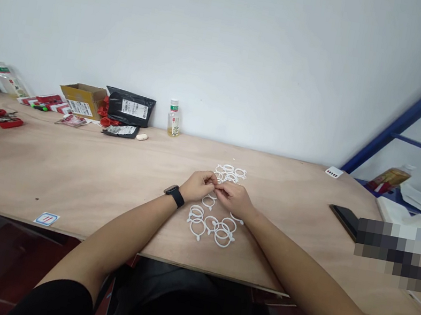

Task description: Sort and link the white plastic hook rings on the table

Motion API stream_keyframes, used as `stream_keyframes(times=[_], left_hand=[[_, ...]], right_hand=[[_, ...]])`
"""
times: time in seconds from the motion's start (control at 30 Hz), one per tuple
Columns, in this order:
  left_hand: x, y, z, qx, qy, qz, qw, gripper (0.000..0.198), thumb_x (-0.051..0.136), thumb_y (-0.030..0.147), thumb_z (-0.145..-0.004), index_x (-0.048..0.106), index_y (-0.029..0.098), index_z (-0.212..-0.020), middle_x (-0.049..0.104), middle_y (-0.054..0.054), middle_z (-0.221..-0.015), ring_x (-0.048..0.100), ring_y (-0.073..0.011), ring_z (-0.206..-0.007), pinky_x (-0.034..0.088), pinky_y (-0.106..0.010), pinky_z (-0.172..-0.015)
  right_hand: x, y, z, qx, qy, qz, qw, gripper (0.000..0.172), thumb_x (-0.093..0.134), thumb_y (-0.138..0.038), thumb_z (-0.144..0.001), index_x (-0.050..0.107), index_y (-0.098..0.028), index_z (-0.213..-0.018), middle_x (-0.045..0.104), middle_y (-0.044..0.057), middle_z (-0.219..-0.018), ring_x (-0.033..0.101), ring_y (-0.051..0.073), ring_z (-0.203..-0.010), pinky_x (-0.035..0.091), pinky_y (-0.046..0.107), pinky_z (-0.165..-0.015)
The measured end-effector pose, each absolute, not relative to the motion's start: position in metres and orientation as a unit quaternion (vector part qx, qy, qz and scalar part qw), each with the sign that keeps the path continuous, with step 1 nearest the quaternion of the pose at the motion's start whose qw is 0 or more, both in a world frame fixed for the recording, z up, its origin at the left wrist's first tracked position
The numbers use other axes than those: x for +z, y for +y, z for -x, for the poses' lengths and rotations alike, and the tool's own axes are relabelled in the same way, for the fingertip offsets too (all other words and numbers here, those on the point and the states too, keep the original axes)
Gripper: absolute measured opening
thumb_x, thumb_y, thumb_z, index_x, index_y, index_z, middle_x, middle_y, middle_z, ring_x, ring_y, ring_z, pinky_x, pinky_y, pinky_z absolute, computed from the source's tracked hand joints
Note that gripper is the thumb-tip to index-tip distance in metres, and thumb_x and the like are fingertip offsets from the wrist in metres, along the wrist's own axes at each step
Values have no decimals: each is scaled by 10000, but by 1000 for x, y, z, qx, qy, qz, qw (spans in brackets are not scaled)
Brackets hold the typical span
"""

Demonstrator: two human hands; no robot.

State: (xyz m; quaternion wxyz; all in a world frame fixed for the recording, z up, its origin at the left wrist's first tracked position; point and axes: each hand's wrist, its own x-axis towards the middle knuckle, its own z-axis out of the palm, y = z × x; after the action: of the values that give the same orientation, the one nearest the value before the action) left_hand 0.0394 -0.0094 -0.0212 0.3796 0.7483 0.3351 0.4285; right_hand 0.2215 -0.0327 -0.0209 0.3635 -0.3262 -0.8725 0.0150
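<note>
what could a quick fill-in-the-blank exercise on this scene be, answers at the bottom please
1. White rings lie on both the near side and the ____ side of the left hand and right hand.
2. The black watch is worn on the person's ____ side.
3. The dark phone lies to the ____ of both hands.
4. The tool handles at the picture's far left are coloured ____.

Missing words: far; left; right; red.

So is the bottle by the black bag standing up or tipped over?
Standing up. The bottle has its base on the table and its cap at the top.
</note>
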Motion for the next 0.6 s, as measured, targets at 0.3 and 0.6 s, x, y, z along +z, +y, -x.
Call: stream_keyframes(times=[0.3, 0.6], left_hand=[[-12, -17, -30, 377, 319, -846, 201, 474, 577, 132, -742, 574, 161, -1216, 590, -98, -1147, 569, -142, -812, 477, -298, -831], [-21, -11, -29, 191, 284, -924, 170, 147, 617, 187, -775, 717, 172, -882, 660, -67, -913, 606, -179, -864, 465, -266, -800]], right_hand=[[-19, -17, -237, 56, -786, 419, 452, 171, 552, -282, -880, 684, -216, -966, 694, 60, -903, 590, 159, -673, 480, 304, -676], [-23, -4, -257, 77, -737, 475, 474, 167, 591, -280, -835, 696, -184, -922, 674, 73, -960, 542, 135, -600, 467, 298, -616]])
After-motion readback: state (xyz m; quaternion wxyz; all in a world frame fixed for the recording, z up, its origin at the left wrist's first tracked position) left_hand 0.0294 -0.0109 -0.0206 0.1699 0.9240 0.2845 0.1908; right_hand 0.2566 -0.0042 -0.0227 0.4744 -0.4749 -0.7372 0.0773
